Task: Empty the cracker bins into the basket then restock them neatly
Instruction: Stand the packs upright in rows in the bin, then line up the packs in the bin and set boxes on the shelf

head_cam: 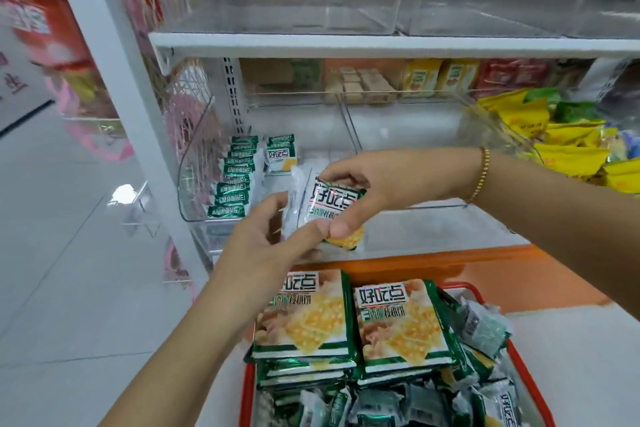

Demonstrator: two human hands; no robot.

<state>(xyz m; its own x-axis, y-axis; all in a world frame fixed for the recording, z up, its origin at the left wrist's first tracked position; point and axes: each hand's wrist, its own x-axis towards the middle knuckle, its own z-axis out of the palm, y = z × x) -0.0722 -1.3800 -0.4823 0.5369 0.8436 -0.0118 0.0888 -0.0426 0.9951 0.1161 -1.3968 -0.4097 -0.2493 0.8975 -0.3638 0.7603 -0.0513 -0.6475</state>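
A small stack of green-and-white cracker packs (327, 208) hangs in the air in front of the lower clear bin (194, 184). My left hand (266, 239) holds the stack from below and behind, fingers curled on it. My right hand (360, 191) pinches the front pack between thumb and fingers. Inside that bin a row of packs (233, 177) stands on edge along the left wall, and one more pack (281, 153) stands upright behind it. Below my arms, the red basket (467, 291) is full of the same packs (398, 322), some stacked flat, some loose.
The clear bins (277, 3) on the upper shelf hold nothing. A second clear bin (433, 135) sits to the right of the lower one. Yellow and green snack bags (568, 146) fill the far right. Pink wire racks (187, 107) hang at the left by the white upright.
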